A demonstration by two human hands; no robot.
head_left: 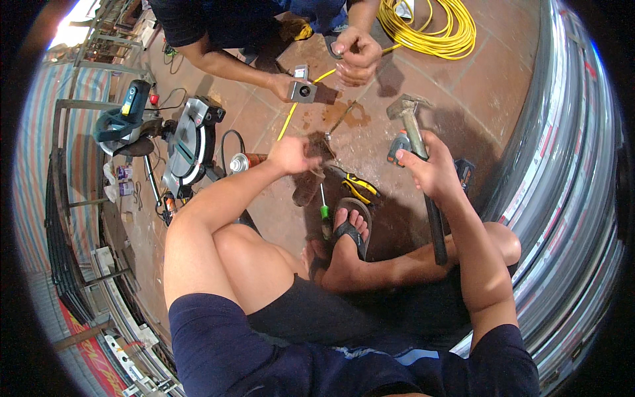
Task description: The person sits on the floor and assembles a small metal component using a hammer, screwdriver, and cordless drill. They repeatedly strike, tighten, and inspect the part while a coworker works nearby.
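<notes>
Head view. Right hand [433, 173] wrapped tight round the hammer [418, 153] handle, head up and tilted away over the tiled floor [476, 73], shaft running back down past the wrist. Left hand [291, 155] is left of the hammer, fingers curled down on a small metal piece [329, 140] on the floor; grip looks pinched, but whether it actually holds the piece I can't tell.

Just below the hammer head, behind the right hand: a small grey-orange tool [397, 147]. Between left hand and hammer, lower: yellow-black pliers [357, 187] and a green-handled screwdriver [324, 213], both lying on the floor by the sandalled foot [350, 231].

Left of the hammer, past the left hand: spray can [246, 161] on its side, then a mitre saw [188, 145].

Above the hammer: another person's hands, one holding a small grey box [302, 91], other hand [356, 54] closed in a fist near it. Yellow cable coil [430, 26] above and slightly right of the hammer. Stacked metal strips [569, 172] well right of it.
</notes>
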